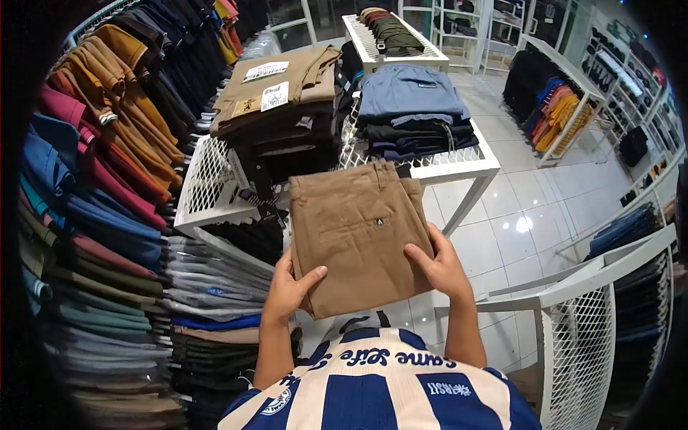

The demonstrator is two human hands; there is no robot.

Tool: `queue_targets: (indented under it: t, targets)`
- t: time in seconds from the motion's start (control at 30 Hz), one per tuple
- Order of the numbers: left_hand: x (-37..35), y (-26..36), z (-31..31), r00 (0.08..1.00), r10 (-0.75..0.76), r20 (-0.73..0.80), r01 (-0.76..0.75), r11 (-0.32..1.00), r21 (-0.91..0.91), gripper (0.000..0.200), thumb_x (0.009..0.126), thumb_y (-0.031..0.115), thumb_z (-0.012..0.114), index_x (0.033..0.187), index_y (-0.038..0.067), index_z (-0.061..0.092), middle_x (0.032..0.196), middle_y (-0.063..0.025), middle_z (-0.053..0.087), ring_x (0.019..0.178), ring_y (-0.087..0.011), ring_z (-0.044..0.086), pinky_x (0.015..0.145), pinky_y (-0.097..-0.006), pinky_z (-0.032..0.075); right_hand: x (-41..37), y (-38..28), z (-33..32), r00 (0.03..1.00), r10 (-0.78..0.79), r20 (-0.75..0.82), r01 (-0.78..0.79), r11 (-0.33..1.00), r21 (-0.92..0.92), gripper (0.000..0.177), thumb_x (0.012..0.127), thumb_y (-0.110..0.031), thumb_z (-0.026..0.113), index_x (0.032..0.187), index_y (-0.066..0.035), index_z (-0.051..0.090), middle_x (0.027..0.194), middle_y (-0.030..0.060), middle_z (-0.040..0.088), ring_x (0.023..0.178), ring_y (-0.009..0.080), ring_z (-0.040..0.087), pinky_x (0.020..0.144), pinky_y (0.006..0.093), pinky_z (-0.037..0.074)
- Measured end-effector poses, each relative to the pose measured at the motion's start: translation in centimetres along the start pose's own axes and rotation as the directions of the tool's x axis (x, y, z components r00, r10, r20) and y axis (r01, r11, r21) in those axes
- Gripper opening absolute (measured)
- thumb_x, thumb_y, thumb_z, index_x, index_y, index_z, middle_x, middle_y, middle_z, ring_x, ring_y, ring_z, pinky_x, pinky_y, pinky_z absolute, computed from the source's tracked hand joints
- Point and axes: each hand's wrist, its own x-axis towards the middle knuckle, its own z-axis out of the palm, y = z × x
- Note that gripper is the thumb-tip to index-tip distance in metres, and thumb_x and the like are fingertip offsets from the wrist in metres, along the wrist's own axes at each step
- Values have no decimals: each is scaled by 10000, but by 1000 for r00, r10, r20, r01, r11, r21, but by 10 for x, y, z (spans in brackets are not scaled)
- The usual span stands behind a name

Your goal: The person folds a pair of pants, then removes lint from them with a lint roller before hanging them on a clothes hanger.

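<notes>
Folded brown trousers [351, 247] are held up in front of my chest, with a back pocket and a small dark label facing me. My left hand [295, 287] grips their lower left edge, thumb on top and fingers underneath. On the right edge my right hand [438, 265] clamps the cloth the same way. Just beyond them, a white mesh table [473, 159] bears a stack of folded trousers [287, 89] with tan ones and paper tags on top. Beside that stack lies a pile of folded blue and dark garments [412, 97].
Hanging shirts [107, 93] and stacks of folded clothes [215, 276] line the left side. A white mesh rack [577, 351] stands close on my right. Farther off are another white table [358, 43] with folded garments and a rack of yellow and dark clothes [555, 118].
</notes>
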Motion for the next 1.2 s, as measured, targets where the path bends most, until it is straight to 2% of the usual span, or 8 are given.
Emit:
queue_targets:
  t: [0.17,0.27,0.57,0.73,0.9,1.03,1.17,1.2]
  targets:
    - [-33,-33,16,992,-109,60,105,993,58,616,863,-43,740,1431,-2,504,1299,-117,652,1163,-185,623,1019,-326,486,-58,35,-8,991,94,-99,-99,994,-44,461,937,-120,709,1343,51,570,1234,169,694,1130,200,643,979,329,498]
    - [-44,-38,29,970,-199,137,192,979,65,621,886,-53,697,1461,1,471,1337,-118,634,1195,-189,608,1035,-324,474,-100,53,-11,974,47,-222,-57,998,-38,447,939,-108,707,1333,56,574,1212,160,703,1095,193,652,965,321,505]
    - [-69,-58,58,847,-168,504,141,986,91,649,913,-15,691,1504,11,422,1368,-113,612,1231,-186,583,1058,-334,463,-228,23,4,823,19,-568,-46,998,-33,424,947,-79,698,1329,58,578,1204,136,706,1084,173,650,960,314,504]
    - [-109,-93,77,715,-196,672,227,973,43,661,919,-28,676,1520,13,404,1384,-113,603,1257,-192,575,1065,-339,467,-318,25,32,643,32,-765,-191,974,-121,411,949,-67,692,1324,58,583,1200,133,705,1085,173,646,973,311,494]
    - [-159,-108,115,534,-256,806,307,947,97,641,912,-38,678,1500,6,424,1362,-118,616,1227,-201,602,1044,-334,483,-413,18,55,455,94,-886,-259,965,-30,422,945,-69,706,1330,48,580,1193,113,705,1075,141,641,952,292,496]
    - [-187,-100,158,399,-279,874,287,943,170,636,917,-42,671,1499,-4,418,1358,-124,616,1233,-204,598,1058,-328,467,-466,10,59,272,-8,-962,-262,961,-82,437,939,-68,721,1331,55,574,1165,104,715,1046,134,653,934,284,500]
    - [-210,-89,218,307,-127,943,149,985,84,609,920,-15,682,1475,-28,430,1349,-143,621,1268,-211,571,1077,-338,444,-511,1,51,107,-55,-993,-228,970,-78,469,933,-74,735,1345,62,557,1176,121,705,1045,137,654,911,276,511]
    - [-216,-83,235,283,-62,957,29,998,56,605,921,-2,684,1469,-33,431,1350,-159,620,1268,-216,573,1077,-347,442,-519,-1,44,82,-69,-994,-222,971,-86,469,933,-74,735,1345,62,557,1176,121,705,1045,137,654,911,276,511]
